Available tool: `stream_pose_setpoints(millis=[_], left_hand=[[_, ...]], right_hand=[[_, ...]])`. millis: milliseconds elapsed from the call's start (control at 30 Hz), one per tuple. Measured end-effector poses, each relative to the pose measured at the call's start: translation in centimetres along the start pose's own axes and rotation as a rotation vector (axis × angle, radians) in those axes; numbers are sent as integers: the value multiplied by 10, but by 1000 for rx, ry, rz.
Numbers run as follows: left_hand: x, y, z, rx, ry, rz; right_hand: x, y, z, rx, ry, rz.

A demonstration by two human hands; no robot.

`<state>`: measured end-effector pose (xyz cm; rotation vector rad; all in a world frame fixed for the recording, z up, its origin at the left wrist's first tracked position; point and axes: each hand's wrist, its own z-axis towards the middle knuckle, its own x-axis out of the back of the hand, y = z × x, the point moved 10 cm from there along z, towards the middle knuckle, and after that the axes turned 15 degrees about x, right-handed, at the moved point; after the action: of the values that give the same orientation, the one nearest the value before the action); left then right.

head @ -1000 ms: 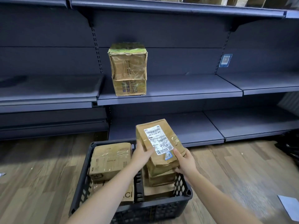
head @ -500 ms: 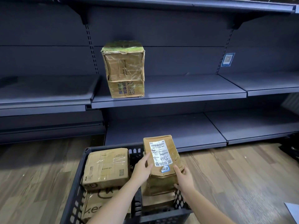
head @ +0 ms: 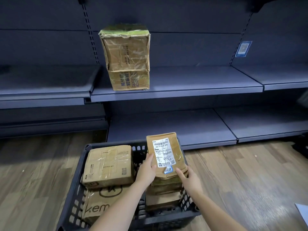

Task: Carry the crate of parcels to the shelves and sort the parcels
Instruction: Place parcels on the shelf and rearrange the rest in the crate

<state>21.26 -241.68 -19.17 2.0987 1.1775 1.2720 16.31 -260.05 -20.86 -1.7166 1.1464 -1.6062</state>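
A dark plastic crate [head: 78, 194] stands on the wooden floor in front of the shelves, with several brown cardboard parcels in it. My left hand [head: 147, 170] and my right hand [head: 189, 180] hold a brown parcel with a white label [head: 166, 155] by its two sides, tilted up over the crate's right half. Another parcel [head: 108, 165] lies in the crate's left half, on top of a bag-like parcel printed with black letters [head: 98, 205]. Two taped boxes [head: 126, 57] are stacked on the middle shelf [head: 200, 82].
The dark blue shelving runs across the whole back, with a lower shelf [head: 175, 125] just behind the crate. A small blue tag [head: 243, 49] hangs on the back panel at the right. A white sheet [head: 302, 212] lies on the floor at the right edge.
The labelled parcel has come down and turned more upright over the crate, still held by both hands. The view has shifted, so the crate and shelves sit further right.
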Motion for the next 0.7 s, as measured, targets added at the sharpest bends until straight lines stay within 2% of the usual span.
stream_pose_setpoints(millis=[100, 233, 367, 500, 700], left_hand=[[2, 6, -7, -22, 11, 58], [10, 3, -17, -14, -12, 77], [43, -18, -21, 61, 72, 62], [85, -50, -25, 154, 195, 12], [146, -101, -23, 293, 347, 20]], right_hand=[[13, -9, -5, 6, 53, -269], [22, -28, -9, 61, 79, -414], [22, -73, -10, 278, 141, -628], [-15, -123, -12, 489, 104, -635], [-99, -160, -20, 640, -29, -554]])
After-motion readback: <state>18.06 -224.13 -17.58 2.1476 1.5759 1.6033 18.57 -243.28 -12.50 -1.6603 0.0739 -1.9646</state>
